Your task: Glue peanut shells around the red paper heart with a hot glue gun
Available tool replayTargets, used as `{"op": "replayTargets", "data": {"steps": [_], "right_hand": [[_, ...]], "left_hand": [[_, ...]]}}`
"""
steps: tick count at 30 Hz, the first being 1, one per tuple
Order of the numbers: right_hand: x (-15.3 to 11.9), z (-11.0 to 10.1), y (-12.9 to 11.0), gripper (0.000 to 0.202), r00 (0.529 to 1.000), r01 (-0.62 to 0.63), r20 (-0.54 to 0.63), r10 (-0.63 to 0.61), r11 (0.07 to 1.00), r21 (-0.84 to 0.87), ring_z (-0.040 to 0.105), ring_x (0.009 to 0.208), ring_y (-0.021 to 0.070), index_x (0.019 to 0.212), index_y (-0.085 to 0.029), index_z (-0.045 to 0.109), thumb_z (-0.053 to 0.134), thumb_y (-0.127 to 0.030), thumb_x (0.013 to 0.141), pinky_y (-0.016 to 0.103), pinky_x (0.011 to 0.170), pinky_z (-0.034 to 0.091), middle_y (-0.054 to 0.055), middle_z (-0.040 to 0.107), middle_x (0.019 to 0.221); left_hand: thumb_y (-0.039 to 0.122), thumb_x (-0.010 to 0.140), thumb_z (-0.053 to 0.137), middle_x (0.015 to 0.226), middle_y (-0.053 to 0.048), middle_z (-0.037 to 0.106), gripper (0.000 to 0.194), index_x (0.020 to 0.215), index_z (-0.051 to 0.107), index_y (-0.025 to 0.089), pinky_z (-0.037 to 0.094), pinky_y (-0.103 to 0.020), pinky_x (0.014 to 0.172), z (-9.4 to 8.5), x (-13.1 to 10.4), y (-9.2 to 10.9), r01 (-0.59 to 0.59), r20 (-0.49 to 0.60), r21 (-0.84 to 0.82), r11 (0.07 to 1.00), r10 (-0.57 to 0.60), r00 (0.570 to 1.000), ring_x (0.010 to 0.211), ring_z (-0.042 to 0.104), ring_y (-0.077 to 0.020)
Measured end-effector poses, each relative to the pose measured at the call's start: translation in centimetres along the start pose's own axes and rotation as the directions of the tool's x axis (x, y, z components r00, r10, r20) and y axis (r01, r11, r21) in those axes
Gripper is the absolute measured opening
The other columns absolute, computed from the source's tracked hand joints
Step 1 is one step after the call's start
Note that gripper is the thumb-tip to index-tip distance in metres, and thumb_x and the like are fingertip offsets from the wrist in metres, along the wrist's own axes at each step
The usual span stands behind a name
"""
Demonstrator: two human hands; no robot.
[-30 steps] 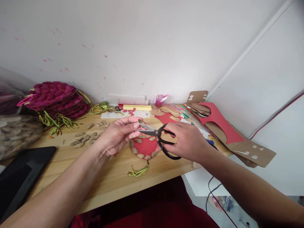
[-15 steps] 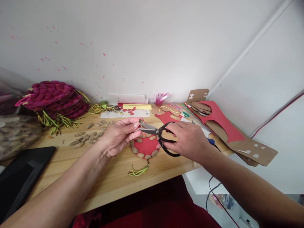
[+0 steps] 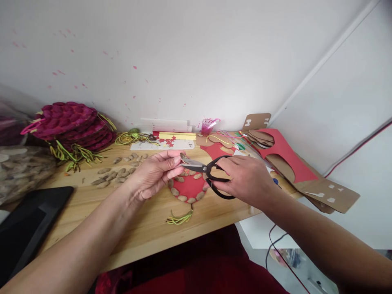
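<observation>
While the right hand (image 3: 248,178) grips scissors (image 3: 205,168) crosswise, pointing left, the left hand (image 3: 157,170) pinches a brown piece (image 3: 183,156).

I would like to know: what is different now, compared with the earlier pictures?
Very little: the right hand seems to have closed the scissors slightly. Nothing was taken up or let go. The left hand still holds a small brown piece beside them, and the red disc stays put.
</observation>
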State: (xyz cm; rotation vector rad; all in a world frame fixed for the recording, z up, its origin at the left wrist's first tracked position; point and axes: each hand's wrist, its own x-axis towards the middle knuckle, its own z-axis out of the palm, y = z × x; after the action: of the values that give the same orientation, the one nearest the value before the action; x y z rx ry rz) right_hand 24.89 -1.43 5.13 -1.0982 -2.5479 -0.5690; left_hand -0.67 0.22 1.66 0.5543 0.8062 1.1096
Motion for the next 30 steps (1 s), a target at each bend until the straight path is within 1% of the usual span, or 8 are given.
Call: {"op": "replayTargets", "data": {"steps": [5, 10, 13, 17, 21, 25, 30], "right_hand": [[0.0, -0.07, 0.14, 0.026, 0.999, 0.035, -0.028, -0.035, 0.999, -0.005, 0.067, 0.073, 0.0196, 0.088, -0.018, 0.07, 0.074, -0.044, 0.092, 0.034, 0.065, 0.041, 0.003, 0.074, 0.077], [-0.04, -0.18, 0.32, 0.028, 0.998, 0.052, -0.03, -0.052, 0.999, -0.014, 0.066, 0.073, 0.0192, 0.087, -0.018, 0.07, 0.07, -0.045, 0.094, 0.033, 0.066, 0.039, 0.003, 0.073, 0.076], [-0.06, -0.27, 0.35, 0.029, 0.999, 0.042, -0.019, -0.043, 0.998, -0.038, 0.066, 0.073, 0.0204, 0.087, -0.018, 0.071, 0.068, -0.046, 0.094, 0.034, 0.066, 0.038, 0.004, 0.073, 0.076], [-0.06, -0.33, 0.33, 0.03, 0.998, 0.045, -0.033, -0.048, 0.997, -0.067, 0.065, 0.073, 0.0208, 0.085, -0.018, 0.071, 0.067, -0.046, 0.094, 0.035, 0.066, 0.038, 0.004, 0.073, 0.075], [-0.06, -0.31, 0.43, 0.03, 0.998, 0.055, -0.033, -0.057, 0.997, -0.056, 0.064, 0.071, 0.02, 0.084, -0.018, 0.07, 0.068, -0.047, 0.094, 0.035, 0.066, 0.038, 0.004, 0.072, 0.073], [-0.04, -0.36, 0.51, 0.029, 0.999, 0.05, -0.013, -0.051, 0.998, -0.049, 0.064, 0.071, 0.0196, 0.085, -0.019, 0.07, 0.071, -0.046, 0.093, 0.035, 0.064, 0.036, 0.003, 0.072, 0.074], [0.11, -0.68, 0.41, 0.026, 0.999, 0.032, -0.029, -0.033, 0.999, -0.042, 0.065, 0.072, 0.0198, 0.084, -0.02, 0.07, 0.071, -0.044, 0.093, 0.034, 0.067, 0.038, 0.003, 0.074, 0.075]], "left_hand": [[-0.007, 0.087, 0.066, 0.075, -0.003, 0.075, 0.021, 0.083, 0.077, 0.011, 0.062, -0.012, 0.057, 0.19, -0.16, 0.18, 0.013, -0.012, 0.034, 0.999, -0.013, 1.0, 0.061, 0.076, -0.0119], [-0.005, 0.084, 0.072, 0.076, -0.003, 0.075, 0.017, 0.085, 0.077, 0.011, 0.062, -0.012, 0.057, 0.26, -0.15, 0.25, 0.027, -0.016, 0.065, 0.997, -0.026, 1.0, 0.061, 0.076, -0.0118], [-0.005, 0.084, 0.071, 0.077, -0.003, 0.076, 0.018, 0.085, 0.077, 0.012, 0.062, -0.012, 0.058, 0.26, -0.14, 0.18, 0.034, -0.02, 0.058, 0.998, -0.033, 0.999, 0.062, 0.076, -0.0107], [-0.007, 0.084, 0.071, 0.078, -0.004, 0.076, 0.019, 0.085, 0.078, 0.011, 0.062, -0.013, 0.058, 0.39, -0.24, 0.16, 0.036, -0.024, 0.054, 0.998, -0.034, 0.999, 0.06, 0.076, -0.0111], [-0.008, 0.086, 0.066, 0.075, -0.004, 0.076, 0.022, 0.085, 0.078, 0.01, 0.062, -0.013, 0.056, 0.5, -0.33, 0.24, 0.038, -0.027, 0.041, 0.998, -0.037, 0.999, 0.059, 0.075, -0.0116], [-0.009, 0.084, 0.069, 0.074, -0.003, 0.076, 0.02, 0.084, 0.077, 0.01, 0.062, -0.012, 0.056, 0.49, -0.31, 0.21, 0.042, -0.02, 0.03, 0.999, -0.042, 0.999, 0.059, 0.075, -0.011], [-0.01, 0.086, 0.065, 0.074, -0.003, 0.075, 0.023, 0.084, 0.077, 0.01, 0.062, -0.012, 0.056, 0.52, -0.26, 0.18, 0.044, -0.025, 0.019, 0.999, -0.043, 0.999, 0.061, 0.076, -0.0115]]}}
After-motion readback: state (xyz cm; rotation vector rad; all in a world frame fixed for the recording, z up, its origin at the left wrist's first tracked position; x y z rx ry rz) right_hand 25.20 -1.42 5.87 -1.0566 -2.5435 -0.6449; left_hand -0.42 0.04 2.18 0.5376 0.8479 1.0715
